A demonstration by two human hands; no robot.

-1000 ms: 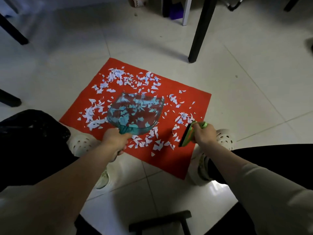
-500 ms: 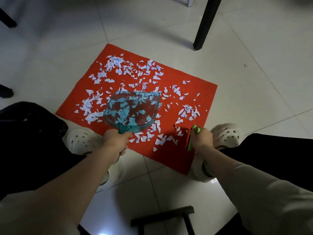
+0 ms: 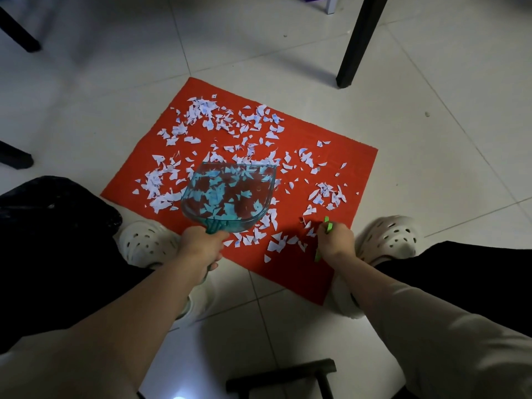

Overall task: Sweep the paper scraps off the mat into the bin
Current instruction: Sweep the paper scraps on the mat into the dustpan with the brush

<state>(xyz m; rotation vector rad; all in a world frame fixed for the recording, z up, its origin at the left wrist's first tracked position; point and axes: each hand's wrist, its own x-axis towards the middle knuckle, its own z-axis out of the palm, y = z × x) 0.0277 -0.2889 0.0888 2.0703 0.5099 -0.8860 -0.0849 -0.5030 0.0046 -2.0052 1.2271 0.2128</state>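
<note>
Red mat (image 3: 339, 156) on pale tiled floor (image 3: 431, 82), strewn with white paper scraps (image 3: 201, 110). Left hand (image 3: 200, 247) grips handle of clear teal dustpan (image 3: 229, 194), held over mat's centre. Right hand (image 3: 335, 244) clenches green tool (image 3: 327, 224), probably a brush, bristles hidden, at near edge. 2 white clogs (image 3: 387, 237) flank mat.

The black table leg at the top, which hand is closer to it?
Right. The right hand, gripping the green brush, sits below the table leg; the left hand, holding the dustpan, is farther off to the left.
</note>
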